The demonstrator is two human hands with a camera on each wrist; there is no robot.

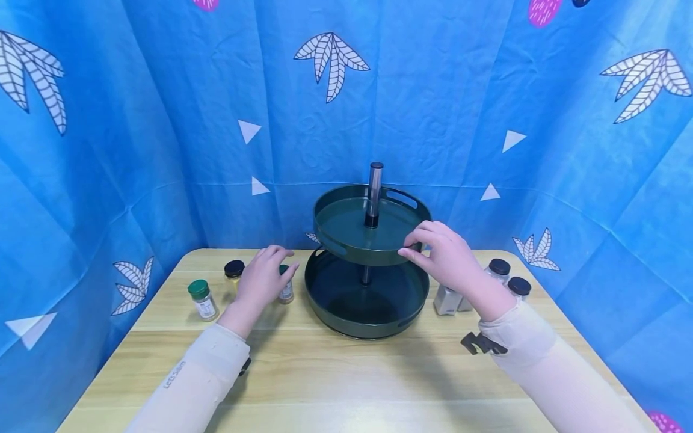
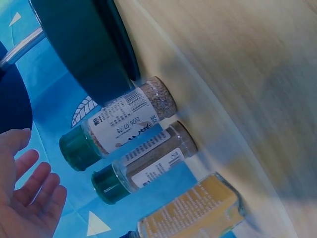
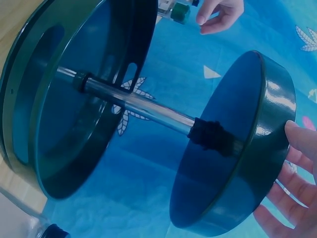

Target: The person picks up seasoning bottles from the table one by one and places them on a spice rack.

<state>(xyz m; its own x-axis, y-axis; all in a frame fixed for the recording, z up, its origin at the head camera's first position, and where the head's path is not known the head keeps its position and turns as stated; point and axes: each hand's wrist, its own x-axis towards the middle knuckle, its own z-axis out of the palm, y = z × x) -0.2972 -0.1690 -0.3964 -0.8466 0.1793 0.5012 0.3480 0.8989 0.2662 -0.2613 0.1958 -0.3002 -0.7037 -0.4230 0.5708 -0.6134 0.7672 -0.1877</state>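
A dark green two-tier round tray [image 1: 360,328] stands on the table, a metal post through its middle. My right hand [image 1: 446,255] is at the front right rim of the upper tier [image 3: 267,124], thumb on the outer wall and fingers over the edge. Left of the tray, my left hand [image 1: 265,276] hovers with relaxed fingers, holding nothing. Beside its fingertips stands a green-capped spice jar [image 1: 286,293], partly hidden by the hand. The left wrist view has green-capped jars with printed labels, one with coarse brown contents [image 2: 124,119] and one with ground spice [image 2: 153,161].
Further left stand another green-capped jar [image 1: 206,304] and a black-lidded jar [image 1: 234,270]. Right of the tray, behind my right forearm, are several jars, including black-lidded ones [image 1: 498,267] and a pale squarish one [image 1: 446,302]. A blue patterned curtain [image 1: 433,120] surrounds the wooden table [image 1: 335,385].
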